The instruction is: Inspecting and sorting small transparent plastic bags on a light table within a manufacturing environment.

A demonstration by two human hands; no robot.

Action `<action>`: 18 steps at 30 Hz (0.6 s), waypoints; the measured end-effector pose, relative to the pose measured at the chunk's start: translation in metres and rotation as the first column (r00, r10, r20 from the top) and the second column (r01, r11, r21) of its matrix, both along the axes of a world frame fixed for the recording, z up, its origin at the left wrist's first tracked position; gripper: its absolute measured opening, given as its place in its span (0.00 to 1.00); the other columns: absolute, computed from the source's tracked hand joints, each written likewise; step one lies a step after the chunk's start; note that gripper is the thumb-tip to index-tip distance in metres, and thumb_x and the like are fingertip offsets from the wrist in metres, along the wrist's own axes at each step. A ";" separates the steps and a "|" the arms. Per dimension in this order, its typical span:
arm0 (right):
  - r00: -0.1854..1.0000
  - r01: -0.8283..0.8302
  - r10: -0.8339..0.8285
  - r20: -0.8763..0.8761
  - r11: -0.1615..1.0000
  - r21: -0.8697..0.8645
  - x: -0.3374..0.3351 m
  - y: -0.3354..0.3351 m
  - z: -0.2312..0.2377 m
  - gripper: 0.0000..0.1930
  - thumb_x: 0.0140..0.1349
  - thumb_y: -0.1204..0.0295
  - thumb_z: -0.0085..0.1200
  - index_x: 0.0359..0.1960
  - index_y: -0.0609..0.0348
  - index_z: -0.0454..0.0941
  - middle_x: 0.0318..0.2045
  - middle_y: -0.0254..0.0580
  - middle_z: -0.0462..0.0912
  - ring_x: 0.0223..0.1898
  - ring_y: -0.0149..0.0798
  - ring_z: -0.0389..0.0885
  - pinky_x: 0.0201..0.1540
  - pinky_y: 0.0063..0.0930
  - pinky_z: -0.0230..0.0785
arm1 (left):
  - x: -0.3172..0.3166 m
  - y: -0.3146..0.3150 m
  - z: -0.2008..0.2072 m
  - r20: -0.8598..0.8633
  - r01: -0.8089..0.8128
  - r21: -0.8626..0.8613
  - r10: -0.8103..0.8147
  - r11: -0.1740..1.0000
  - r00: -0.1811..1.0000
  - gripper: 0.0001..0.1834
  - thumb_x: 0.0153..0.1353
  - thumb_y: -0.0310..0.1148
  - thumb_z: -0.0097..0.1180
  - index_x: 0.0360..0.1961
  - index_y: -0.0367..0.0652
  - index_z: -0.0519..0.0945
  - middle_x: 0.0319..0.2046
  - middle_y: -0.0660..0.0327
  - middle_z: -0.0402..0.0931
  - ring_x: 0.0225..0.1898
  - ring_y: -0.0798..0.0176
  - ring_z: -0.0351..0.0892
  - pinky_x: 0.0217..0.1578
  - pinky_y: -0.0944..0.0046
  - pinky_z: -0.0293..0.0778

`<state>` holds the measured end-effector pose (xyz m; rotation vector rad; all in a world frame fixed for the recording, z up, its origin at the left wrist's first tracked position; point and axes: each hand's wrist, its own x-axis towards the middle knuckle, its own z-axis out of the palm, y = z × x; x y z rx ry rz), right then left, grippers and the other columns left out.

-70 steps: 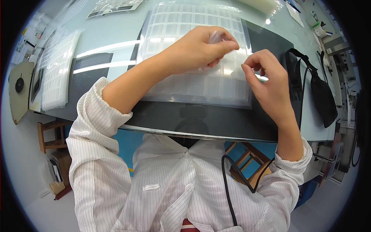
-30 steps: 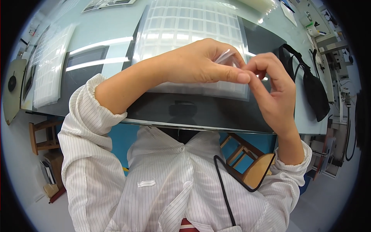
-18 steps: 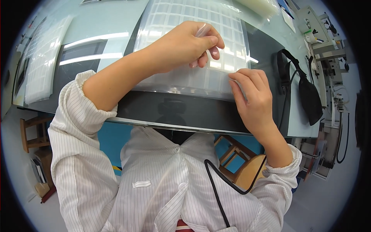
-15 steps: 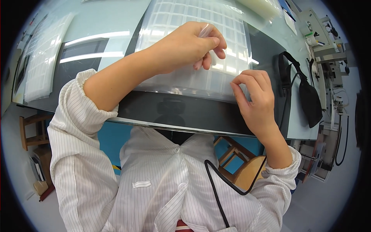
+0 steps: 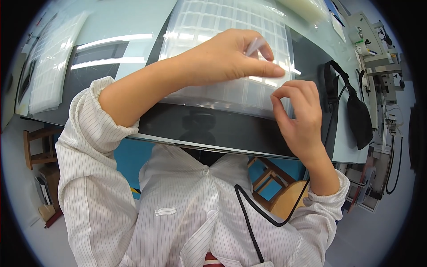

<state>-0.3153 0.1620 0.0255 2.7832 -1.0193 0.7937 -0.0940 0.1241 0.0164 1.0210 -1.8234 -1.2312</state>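
Observation:
A clear plastic tray (image 5: 222,21) with a grid of shallow compartments lies in front of me, seemingly inside a thin clear bag (image 5: 200,98). Over its middle is my left hand (image 5: 231,55), with a small translucent plastic strip (image 5: 255,46) caught in its curled fingers; the thumb points right. My right hand (image 5: 300,118) is by the tray's near right corner, thumb and forefinger pinched together at the edge. Whatever thin thing sits in that pinch is too small to make out.
More clear gridded trays (image 5: 51,66) are stacked at the left. A black strapped pouch (image 5: 358,122) lies on the right of the table, near metal equipment (image 5: 391,120). Translucent bagged material (image 5: 304,11) is at the far right. Wooden stools (image 5: 284,196) stand below the table edge.
My left hand has shifted right toward the right hand, its thumb now stretched out, the strip still in its fingers. My right hand has moved slightly right, its fingertips now pinched.

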 end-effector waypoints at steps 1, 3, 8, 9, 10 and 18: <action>0.993 0.007 -0.027 0.118 0.986 0.167 0.001 0.001 0.008 0.07 0.56 0.82 0.61 0.35 0.63 0.78 0.34 0.38 0.78 0.35 0.36 0.74 0.40 0.26 0.67 | 0.000 0.001 0.002 -0.001 0.001 -0.002 -0.001 1.000 1.000 0.20 0.60 0.48 0.64 0.42 0.43 0.80 0.21 0.71 0.65 0.24 0.76 0.62 0.26 0.71 0.59; 0.957 -0.043 -0.088 0.275 0.898 0.437 -0.002 0.000 0.019 0.03 0.63 0.79 0.57 0.37 0.65 0.78 0.34 0.34 0.77 0.35 0.25 0.72 0.38 0.19 0.63 | 0.001 0.005 0.007 -0.019 0.210 0.061 -0.209 0.976 0.978 0.18 0.60 0.48 0.64 0.40 0.45 0.80 0.21 0.71 0.67 0.24 0.75 0.63 0.26 0.69 0.59; 0.917 0.028 -0.212 0.339 0.879 0.475 0.011 -0.019 0.018 0.08 0.63 0.78 0.56 0.43 0.65 0.81 0.37 0.36 0.80 0.37 0.27 0.74 0.38 0.19 0.65 | 0.002 0.000 -0.003 -0.159 0.140 0.101 -0.123 0.985 0.980 0.15 0.63 0.46 0.62 0.39 0.46 0.79 0.21 0.70 0.67 0.22 0.76 0.62 0.24 0.72 0.58; 0.963 0.081 -0.156 0.219 0.944 0.319 0.010 -0.025 0.013 0.07 0.62 0.79 0.57 0.42 0.64 0.81 0.36 0.38 0.80 0.38 0.31 0.75 0.40 0.22 0.66 | 0.003 -0.001 0.000 -0.261 0.087 0.216 -0.028 0.973 0.965 0.14 0.64 0.45 0.61 0.39 0.45 0.78 0.21 0.70 0.67 0.22 0.77 0.62 0.22 0.73 0.58; 0.989 0.107 -0.120 0.086 0.983 0.147 0.009 -0.028 0.006 0.07 0.61 0.79 0.57 0.40 0.63 0.82 0.36 0.39 0.81 0.38 0.34 0.76 0.41 0.24 0.68 | 0.005 -0.002 0.001 -0.264 0.086 0.214 -0.027 0.973 0.964 0.14 0.64 0.45 0.61 0.39 0.45 0.78 0.21 0.70 0.67 0.22 0.77 0.62 0.22 0.73 0.58; 0.992 0.097 -0.101 0.079 0.994 0.046 0.011 -0.034 -0.007 0.05 0.55 0.79 0.61 0.35 0.62 0.81 0.36 0.41 0.80 0.41 0.44 0.77 0.45 0.32 0.69 | 0.006 -0.007 -0.006 -0.251 -0.069 0.237 0.130 0.969 0.959 0.11 0.67 0.38 0.54 0.42 0.42 0.79 0.22 0.70 0.67 0.21 0.77 0.63 0.22 0.74 0.59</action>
